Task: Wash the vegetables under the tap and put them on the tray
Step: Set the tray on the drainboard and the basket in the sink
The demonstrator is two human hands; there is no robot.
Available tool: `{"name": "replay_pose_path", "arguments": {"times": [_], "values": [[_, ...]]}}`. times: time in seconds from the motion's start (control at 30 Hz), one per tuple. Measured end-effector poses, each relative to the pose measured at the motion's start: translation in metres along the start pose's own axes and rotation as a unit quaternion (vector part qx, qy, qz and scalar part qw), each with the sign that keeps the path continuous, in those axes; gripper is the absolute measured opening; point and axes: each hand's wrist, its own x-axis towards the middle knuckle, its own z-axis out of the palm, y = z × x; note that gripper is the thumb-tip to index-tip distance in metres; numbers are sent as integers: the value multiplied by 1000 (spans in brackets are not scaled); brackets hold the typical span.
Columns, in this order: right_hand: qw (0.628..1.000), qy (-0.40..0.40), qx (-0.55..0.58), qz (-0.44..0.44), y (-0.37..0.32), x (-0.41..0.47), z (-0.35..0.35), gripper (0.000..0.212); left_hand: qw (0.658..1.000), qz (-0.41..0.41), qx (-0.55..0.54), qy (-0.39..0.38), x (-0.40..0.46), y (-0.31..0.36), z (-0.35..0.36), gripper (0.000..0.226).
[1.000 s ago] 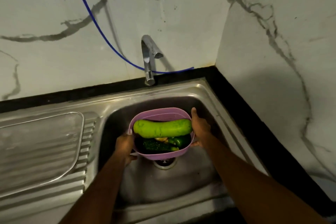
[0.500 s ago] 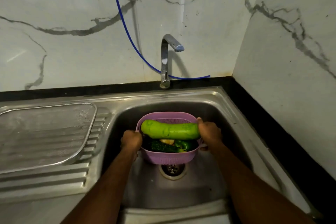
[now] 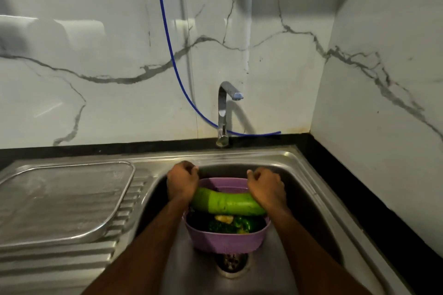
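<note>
A purple plastic basket [image 3: 223,240] sits in the steel sink [image 3: 309,182] above the drain [image 3: 231,263]. A long light-green gourd [image 3: 227,203] lies across its top, and darker green vegetables [image 3: 227,225] are underneath. My left hand [image 3: 182,182] hovers over the basket's far left corner and the gourd's left end. My right hand [image 3: 266,187] is over the far right corner. Both hands have curled fingers with nothing visibly in them. The chrome tap [image 3: 225,108] stands behind the sink with no water running. A steel mesh tray [image 3: 64,201] lies on the drainboard at the left.
A blue hose [image 3: 177,74] hangs down the marble wall and runs behind the tap. A black counter strip [image 3: 359,199] borders the sink at the back and right. A marble side wall [image 3: 383,127] closes the right.
Both hands have left the basket's sides and moved forward over its far corners. The basket now rests lower in the sink, and the view has tilted upward.
</note>
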Motion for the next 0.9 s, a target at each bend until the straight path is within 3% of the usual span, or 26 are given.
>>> {"name": "replay_pose_path", "arguments": {"times": [0.23, 0.7, 0.9], "values": [[996, -13, -38, -77, 12, 2, 17, 34, 988, 56, -108, -92, 47, 44, 21, 25], [994, -67, -43, -81, 8, -9, 13, 29, 978, 19, -175, -110, 62, 90, 34, 27], [993, -67, -27, -89, 6, -3, 22, 27, 983, 35, -148, -99, 57, 96, 37, 33]]}}
